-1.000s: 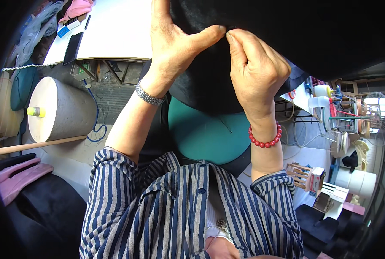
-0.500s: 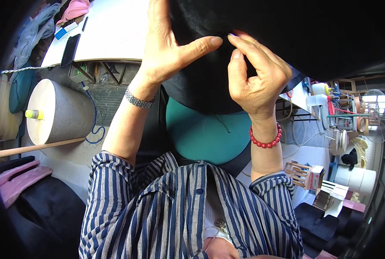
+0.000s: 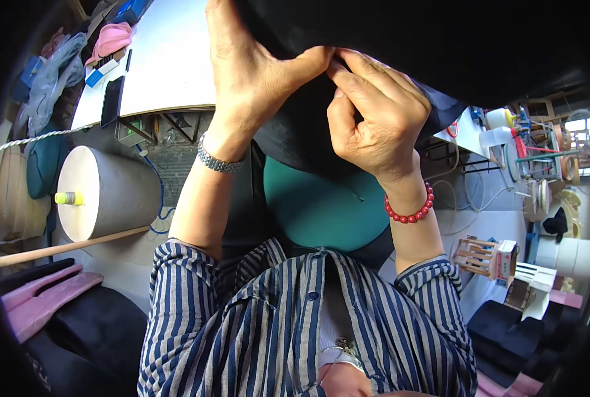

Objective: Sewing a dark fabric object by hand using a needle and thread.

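Observation:
A large piece of smooth black fabric [image 3: 454,46] fills the upper middle and right and hangs down over my lap. My left hand [image 3: 252,76], with a metal watch band, is at its left edge. The thumb presses on the fabric, and the other fingers run out of the frame at the top. My right hand [image 3: 381,109], with a red bead bracelet, is closed in a pinch at the fabric beside the left thumb tip. Whatever else might be between the right fingertips is too small to make out. Below the fabric shows a teal rounded panel [image 3: 321,205].
A white table [image 3: 169,59] at upper left bears a dark phone [image 3: 112,100] and pink pieces [image 3: 112,40]. A grey cylinder [image 3: 109,192] and a wooden stick [image 3: 70,246] are at left. At right are a small wooden stool [image 3: 477,257], cables and racks with spools.
My left thumb and right fingertips have come together at the fabric; before, a small gap separated them. The surroundings have shifted slightly to the right and down in the picture.

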A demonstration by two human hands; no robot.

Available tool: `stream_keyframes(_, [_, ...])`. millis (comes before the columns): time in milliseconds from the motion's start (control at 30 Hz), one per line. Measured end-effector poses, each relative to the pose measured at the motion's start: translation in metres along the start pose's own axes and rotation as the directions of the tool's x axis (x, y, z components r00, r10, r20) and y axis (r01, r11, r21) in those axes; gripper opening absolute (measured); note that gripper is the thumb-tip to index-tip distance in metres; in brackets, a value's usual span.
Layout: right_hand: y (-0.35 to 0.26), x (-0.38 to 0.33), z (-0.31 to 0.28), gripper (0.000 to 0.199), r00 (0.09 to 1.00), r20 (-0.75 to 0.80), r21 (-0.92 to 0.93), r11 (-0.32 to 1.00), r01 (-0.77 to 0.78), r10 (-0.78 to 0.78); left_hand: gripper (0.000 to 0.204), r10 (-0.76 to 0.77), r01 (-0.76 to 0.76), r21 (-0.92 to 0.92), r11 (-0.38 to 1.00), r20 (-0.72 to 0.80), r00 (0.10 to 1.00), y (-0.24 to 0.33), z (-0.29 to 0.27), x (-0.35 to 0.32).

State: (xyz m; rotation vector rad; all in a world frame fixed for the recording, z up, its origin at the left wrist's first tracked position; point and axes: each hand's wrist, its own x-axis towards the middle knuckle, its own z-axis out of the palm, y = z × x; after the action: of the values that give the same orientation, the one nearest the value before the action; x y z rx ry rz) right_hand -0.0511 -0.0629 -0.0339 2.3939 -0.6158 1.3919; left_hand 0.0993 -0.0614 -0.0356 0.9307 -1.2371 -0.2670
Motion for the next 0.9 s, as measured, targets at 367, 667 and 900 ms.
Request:
stream_keyframes(367, [-0.031, -0.092, -0.033, 0.016, 0.839, -0.307, 0.298, 0.882, -0.364, 0.450, 0.121, 0.077, -0.080, 0.118, 0.990, 0.036, 0.996, -0.002, -0.009, 0.011])
stream_keyframes(667, [-0.049, -0.206, -0.062, 0.014, 0.312, 0.222, -0.016, 0.324, -0.946, 0.924, 0.127, 0.120, -0.125, 0.248, 0.961, 0.037, 0.992, -0.025, -0.007, 0.022])
stream_keyframes(900, [-0.046, -0.199, -0.030, 0.014, 0.577, 0.434, -0.270, 0.710, -0.650, 0.692, 0.126, 0.115, -0.123, 0.244, 0.962, 0.047, 0.992, -0.021, -0.015, 0.022])
